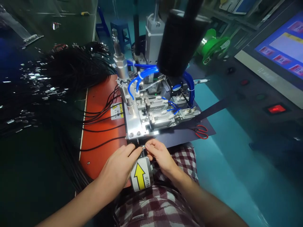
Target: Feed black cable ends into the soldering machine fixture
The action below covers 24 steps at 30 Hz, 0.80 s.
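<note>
My right hand (161, 156) pinches a small shiny metal piece (143, 147) between thumb and forefinger at the front edge of the machine. From the other side, my left hand (119, 162) reaches to the same spot, its thumb and fingers drawn together; what they hold, if anything, is hidden. Just below both fingertips sits a part with a white label bearing a yellow arrow (140, 176). Beyond my hands stands the metal machine (158, 113), with cylinders and blue air tubes (148, 72). Several black cables (104, 128) run into its left side across the orange-red surface (94, 138).
Red-handled scissors (202, 131) lie on the dark plate at right. A large bundle of black cables (75, 66) with shiny ends is heaped at left. A black cylinder (180, 44) hangs above the machine. A green spool (214, 46) and a screen (281, 47) stand at right.
</note>
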Tool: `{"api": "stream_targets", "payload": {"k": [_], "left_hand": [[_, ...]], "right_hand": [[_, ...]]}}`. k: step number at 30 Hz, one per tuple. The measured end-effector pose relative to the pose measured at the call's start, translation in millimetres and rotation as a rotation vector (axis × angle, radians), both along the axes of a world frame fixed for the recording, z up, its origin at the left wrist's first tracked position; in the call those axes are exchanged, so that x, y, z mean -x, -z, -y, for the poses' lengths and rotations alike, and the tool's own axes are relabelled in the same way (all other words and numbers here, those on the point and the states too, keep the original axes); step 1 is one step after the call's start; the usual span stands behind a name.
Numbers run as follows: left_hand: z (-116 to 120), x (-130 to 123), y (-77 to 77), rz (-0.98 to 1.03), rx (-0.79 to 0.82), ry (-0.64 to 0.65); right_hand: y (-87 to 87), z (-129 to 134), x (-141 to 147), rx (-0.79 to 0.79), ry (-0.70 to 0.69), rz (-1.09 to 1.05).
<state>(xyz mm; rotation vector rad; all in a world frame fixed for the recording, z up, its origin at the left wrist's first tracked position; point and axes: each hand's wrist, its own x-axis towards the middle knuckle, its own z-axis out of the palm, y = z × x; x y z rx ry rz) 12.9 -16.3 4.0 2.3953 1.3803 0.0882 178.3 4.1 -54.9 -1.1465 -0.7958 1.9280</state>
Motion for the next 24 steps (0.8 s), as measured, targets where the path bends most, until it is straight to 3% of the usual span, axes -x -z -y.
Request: {"api": "stream_targets", "payload": {"k": [7, 14, 20, 24], "left_hand": [[-1, 4, 8.6, 0.114, -0.129, 0.023], [4, -4, 14.3, -0.038, -0.103, -0.009], [15, 2, 8.7, 0.267, -0.019, -0.216], [43, 10, 2.5, 0.167, -0.012, -0.41]], "right_hand": [[-0.4, 1, 2, -0.08, 0.008, 0.094], [6.2, 7, 7, -0.268, 0.072, 0.293], [6.0, 6, 6, -0.224, 0.034, 0.189], [8.0, 6, 4, -0.239, 0.027, 0.194]]}}
